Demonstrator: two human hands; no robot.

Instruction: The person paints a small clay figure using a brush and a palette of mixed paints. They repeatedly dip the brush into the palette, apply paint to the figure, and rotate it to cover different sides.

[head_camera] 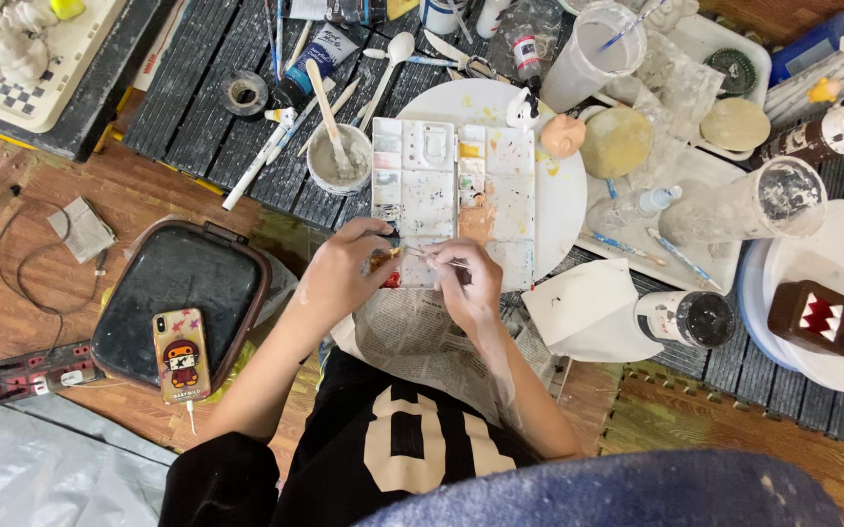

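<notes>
Floor mat w/ newspaper (412, 337) under work to catch drips; left hand (344, 268) pinches small red figure (386, 268) at centre frame, right hand (466, 283) closed on thin brush (432, 258), palette (453, 200) just above for reach.

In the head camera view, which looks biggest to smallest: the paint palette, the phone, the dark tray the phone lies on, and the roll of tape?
1. Dark tray
2. Paint palette
3. Phone
4. Roll of tape

All lie at much the same level, so the order looks safe.
</notes>
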